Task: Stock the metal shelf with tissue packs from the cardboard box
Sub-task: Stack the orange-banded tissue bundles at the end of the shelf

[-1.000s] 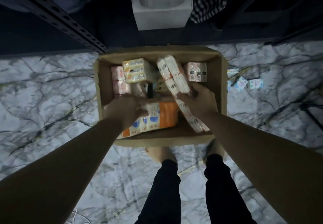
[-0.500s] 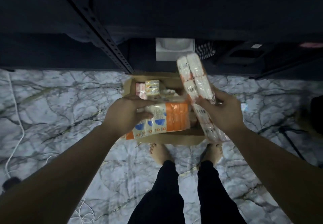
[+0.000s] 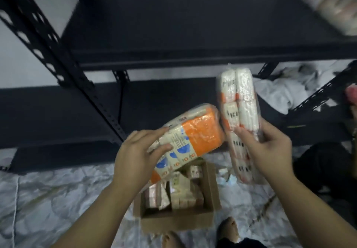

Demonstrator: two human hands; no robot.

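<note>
My left hand grips an orange-and-cream tissue pack, tilted, above the cardboard box. My right hand holds a long white tissue pack upright by its middle. Both packs hang in front of the black metal shelf, just below its upper board. The box stands on the floor under my hands with several small tissue packs inside.
A slotted black upright slants down at the left. More wrapped packs lie on the upper board at the right. White cloth lies on the lower board. Marble floor all around; my bare feet stand by the box.
Both hands have lifted their packs out of the box and up to shelf height. My view has tipped upward, so the shelf boards now fill the top.
</note>
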